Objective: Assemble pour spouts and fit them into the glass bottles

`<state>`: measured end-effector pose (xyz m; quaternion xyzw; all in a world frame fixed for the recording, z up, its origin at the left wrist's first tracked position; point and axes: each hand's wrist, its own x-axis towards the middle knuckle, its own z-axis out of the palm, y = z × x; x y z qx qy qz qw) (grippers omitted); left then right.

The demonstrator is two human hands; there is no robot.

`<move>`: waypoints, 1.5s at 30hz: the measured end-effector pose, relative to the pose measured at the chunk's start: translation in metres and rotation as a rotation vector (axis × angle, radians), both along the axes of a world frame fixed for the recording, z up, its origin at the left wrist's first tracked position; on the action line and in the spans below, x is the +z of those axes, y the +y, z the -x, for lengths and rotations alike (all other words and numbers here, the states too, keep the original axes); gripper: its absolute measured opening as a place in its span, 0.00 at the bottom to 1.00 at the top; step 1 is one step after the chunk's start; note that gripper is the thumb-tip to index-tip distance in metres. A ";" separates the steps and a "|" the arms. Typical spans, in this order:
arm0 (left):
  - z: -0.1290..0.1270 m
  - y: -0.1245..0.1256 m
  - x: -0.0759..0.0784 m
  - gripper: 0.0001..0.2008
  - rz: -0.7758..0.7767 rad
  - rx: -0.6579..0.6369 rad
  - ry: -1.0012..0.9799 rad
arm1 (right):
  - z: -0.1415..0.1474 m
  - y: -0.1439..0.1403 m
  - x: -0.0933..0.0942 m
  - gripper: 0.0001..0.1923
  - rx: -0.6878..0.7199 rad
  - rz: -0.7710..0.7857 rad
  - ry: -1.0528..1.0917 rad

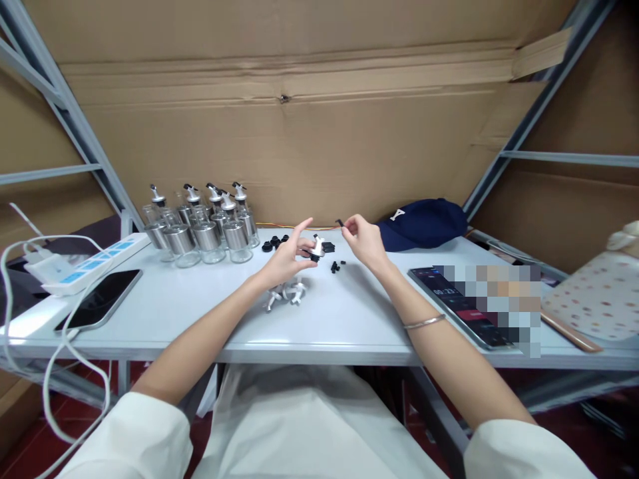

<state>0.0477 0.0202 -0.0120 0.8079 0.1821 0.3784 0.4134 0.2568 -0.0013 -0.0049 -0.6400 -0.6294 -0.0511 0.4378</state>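
Observation:
My left hand [284, 261] grips a silver pourer spout [318, 247] with a black lower end, its index finger stretched upward. To the right and slightly higher, my right hand [365, 239] pinches a small black piece [340, 223] between thumb and fingertips; it looks like a pourer flap. The two hands are apart. Several loose silver spouts [294, 291] lie on the table just below my left hand. Tiny black parts [335, 267] are scattered between the hands. Dark strip-shaped parts [328, 247] lie behind them, and black round stoppers [272, 243] sit beyond my left hand.
Several glass bottles with steel sleeves [206, 239], some with pourers fitted, stand at the back left. A power strip [94, 266] and a dark phone [102, 299] lie left. On the right are a navy cap [424, 226], another phone [449, 299] and a dotted pouch [594, 299].

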 end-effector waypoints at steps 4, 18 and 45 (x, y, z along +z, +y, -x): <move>0.000 0.001 -0.001 0.45 0.009 -0.026 -0.024 | 0.023 -0.011 0.008 0.07 0.164 -0.200 0.068; 0.001 0.007 -0.003 0.37 -0.010 0.005 -0.041 | 0.038 -0.021 0.008 0.07 0.344 -0.236 0.038; 0.001 0.006 -0.001 0.38 0.013 -0.022 -0.098 | 0.040 -0.019 0.006 0.04 0.367 -0.427 0.054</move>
